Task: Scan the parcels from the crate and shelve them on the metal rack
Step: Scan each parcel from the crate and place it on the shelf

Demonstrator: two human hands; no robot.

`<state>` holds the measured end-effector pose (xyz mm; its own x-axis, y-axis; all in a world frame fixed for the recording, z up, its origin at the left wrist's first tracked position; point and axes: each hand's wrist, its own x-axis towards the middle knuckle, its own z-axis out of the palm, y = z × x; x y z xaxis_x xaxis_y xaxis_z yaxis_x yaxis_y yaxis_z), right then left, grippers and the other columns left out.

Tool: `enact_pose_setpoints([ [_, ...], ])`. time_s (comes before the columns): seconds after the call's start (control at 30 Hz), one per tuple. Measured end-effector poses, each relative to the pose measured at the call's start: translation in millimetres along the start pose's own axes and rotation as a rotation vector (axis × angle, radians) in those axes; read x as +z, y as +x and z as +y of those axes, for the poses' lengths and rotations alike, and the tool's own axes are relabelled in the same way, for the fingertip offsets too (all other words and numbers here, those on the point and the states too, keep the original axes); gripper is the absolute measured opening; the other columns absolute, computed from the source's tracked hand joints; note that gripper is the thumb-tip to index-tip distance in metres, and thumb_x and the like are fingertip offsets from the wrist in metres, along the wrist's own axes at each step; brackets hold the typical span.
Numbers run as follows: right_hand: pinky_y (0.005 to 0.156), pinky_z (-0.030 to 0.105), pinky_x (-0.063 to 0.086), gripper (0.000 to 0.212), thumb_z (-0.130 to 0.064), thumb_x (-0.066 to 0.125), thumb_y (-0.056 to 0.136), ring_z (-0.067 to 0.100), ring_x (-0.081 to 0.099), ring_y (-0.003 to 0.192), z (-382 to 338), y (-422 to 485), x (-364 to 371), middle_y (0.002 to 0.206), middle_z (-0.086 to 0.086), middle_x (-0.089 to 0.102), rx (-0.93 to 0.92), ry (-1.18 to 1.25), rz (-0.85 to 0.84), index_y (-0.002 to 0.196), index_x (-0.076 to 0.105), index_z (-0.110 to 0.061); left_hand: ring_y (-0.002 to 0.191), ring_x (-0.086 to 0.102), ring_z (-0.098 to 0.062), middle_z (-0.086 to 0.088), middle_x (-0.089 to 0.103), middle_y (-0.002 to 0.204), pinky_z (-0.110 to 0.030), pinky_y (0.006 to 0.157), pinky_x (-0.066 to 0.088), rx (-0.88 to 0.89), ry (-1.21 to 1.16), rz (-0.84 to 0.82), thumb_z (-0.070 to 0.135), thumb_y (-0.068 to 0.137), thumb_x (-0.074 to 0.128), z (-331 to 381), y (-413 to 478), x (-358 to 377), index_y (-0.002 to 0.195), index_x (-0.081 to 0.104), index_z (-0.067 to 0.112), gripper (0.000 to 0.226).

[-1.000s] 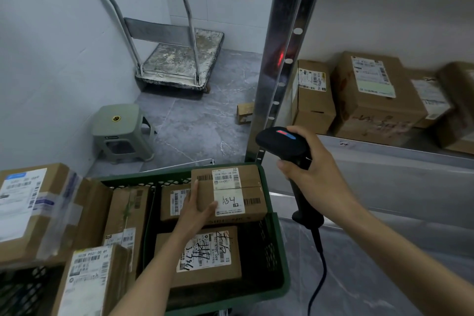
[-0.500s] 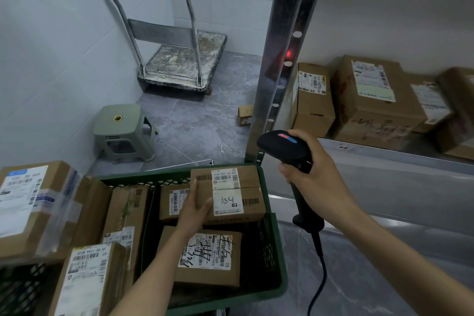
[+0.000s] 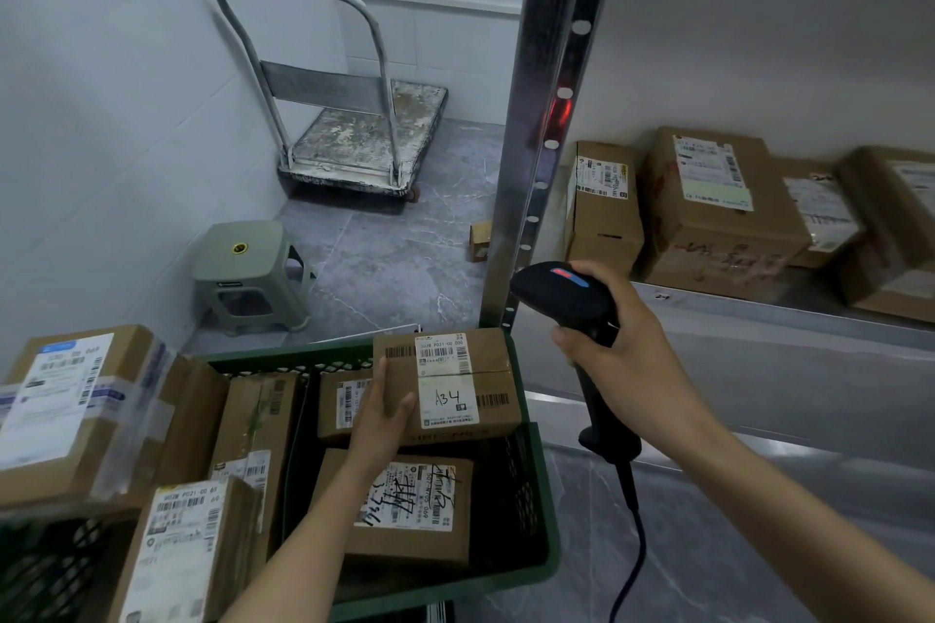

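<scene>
Left hand [image 3: 383, 415] fingers curl round parcel [image 3: 450, 385], held over crate [image 3: 549, 546] far corner. Right hand [image 3: 630, 362] grips scanner [image 3: 559, 293] (red beam hits rack post [image 3: 539, 66]). Advice: tip scanner down onto label barcode; keep parcel steady.

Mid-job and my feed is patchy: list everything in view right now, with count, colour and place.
crate: one, green, bottom centre
rack: one, silver metal, right side
A34 parcel: one, brown, held at the crate's far right corner
other crate parcels: at least three, brown, inside the crate
side parcels: two, brown, white labels, left of the crate
shelved parcels: four, brown, rack shelf at right
small box: one, brown, floor beside the rack post
scanner: one, black, corded, held right of the crate
cart: one, grey, far corner
stool: one, grey-green, by the left wall
left hand: one, grips the A34 parcel's left end
right hand: one, grips the scanner handle
</scene>
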<state>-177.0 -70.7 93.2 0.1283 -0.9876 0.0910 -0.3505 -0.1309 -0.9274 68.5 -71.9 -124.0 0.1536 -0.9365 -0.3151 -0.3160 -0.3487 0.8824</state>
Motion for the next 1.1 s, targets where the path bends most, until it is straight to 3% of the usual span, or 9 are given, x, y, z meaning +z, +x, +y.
enact_pose_setpoints([
  [0.1, 0.074, 0.0, 0.042, 0.055, -0.004, 0.065, 0.088, -0.021, 0.05, 0.095, -7, -7, -3, 0.095, -0.051, 0.049, -0.009, 0.01, 0.009, 0.109, 0.044, -0.051, 0.136, 0.037, -0.028, -0.005, 0.031, 0.152, -0.056, 0.103, 0.041, -0.017, -0.031, -0.01, 0.04, 0.092, 0.053, 8, -9, -6, 0.151, 0.008, 0.035, 0.074],
  [0.3, 0.075, 0.002, 0.043, 0.057, -0.006, 0.066, 0.087, -0.019, 0.052, 0.094, -29, -27, -20, 0.097, -0.05, 0.05, -0.051, 0.007, 0.021, 0.108, 0.043, -0.054, 0.139, 0.032, -0.025, -0.006, 0.029, 0.153, -0.05, 0.112, 0.032, 0.037, 0.027, 0.051, 0.036, 0.095, 0.053, 33, -36, -16, 0.152, 0.009, 0.026, 0.073],
  [0.5, 0.067, -0.001, 0.041, 0.054, -0.011, 0.064, 0.089, -0.02, 0.052, 0.09, -52, -58, -56, 0.094, -0.054, 0.047, -0.111, 0.015, 0.015, 0.107, 0.041, -0.056, 0.133, 0.038, -0.027, -0.01, 0.035, 0.148, -0.047, 0.108, 0.037, 0.053, 0.024, 0.098, 0.035, 0.095, 0.053, 69, -76, -5, 0.152, 0.009, 0.029, 0.073],
  [0.6, 0.071, -0.002, 0.04, 0.05, -0.01, 0.064, 0.089, -0.025, 0.048, 0.093, -59, -78, -80, 0.094, -0.055, 0.046, -0.139, 0.017, 0.0, 0.108, 0.042, -0.051, 0.136, 0.036, -0.029, -0.009, 0.033, 0.151, -0.054, 0.108, 0.036, 0.075, 0.019, 0.125, 0.036, 0.094, 0.053, 86, -105, 11, 0.152, 0.009, 0.031, 0.072],
  [0.83, 0.075, 0.004, 0.044, 0.053, -0.008, 0.065, 0.087, -0.017, 0.051, 0.098, -60, -130, -142, 0.099, -0.041, 0.053, -0.165, 0.014, 0.007, 0.121, 0.044, -0.042, 0.138, 0.032, -0.032, -0.007, 0.027, 0.154, -0.058, 0.106, 0.036, 0.142, -0.013, 0.177, 0.04, 0.093, 0.054, 120, -175, 60, 0.151, 0.005, 0.035, 0.075],
  [1.0, 0.074, 0.009, 0.043, 0.052, -0.011, 0.065, 0.087, -0.012, 0.055, 0.09, -56, -172, -186, 0.103, -0.03, 0.055, -0.156, 0.021, 0.019, 0.125, 0.045, -0.039, 0.133, 0.039, -0.03, -0.006, 0.034, 0.151, -0.057, 0.104, 0.038, 0.183, -0.006, 0.164, 0.074, 0.073, 0.048, 142, -221, 102, 0.15, 0.002, 0.038, 0.097],
  [1.1, 0.077, 0.018, 0.047, 0.052, -0.009, 0.065, 0.086, -0.005, 0.058, 0.087, -56, -195, -209, 0.1, -0.028, 0.057, -0.15, 0.029, 0.053, 0.124, 0.046, -0.038, 0.13, 0.042, -0.025, 0.003, 0.042, 0.144, -0.054, 0.105, 0.038, 0.244, -0.01, 0.163, 0.065, 0.083, 0.052, 160, -244, 126, 0.145, 0.006, 0.051, 0.078],
])
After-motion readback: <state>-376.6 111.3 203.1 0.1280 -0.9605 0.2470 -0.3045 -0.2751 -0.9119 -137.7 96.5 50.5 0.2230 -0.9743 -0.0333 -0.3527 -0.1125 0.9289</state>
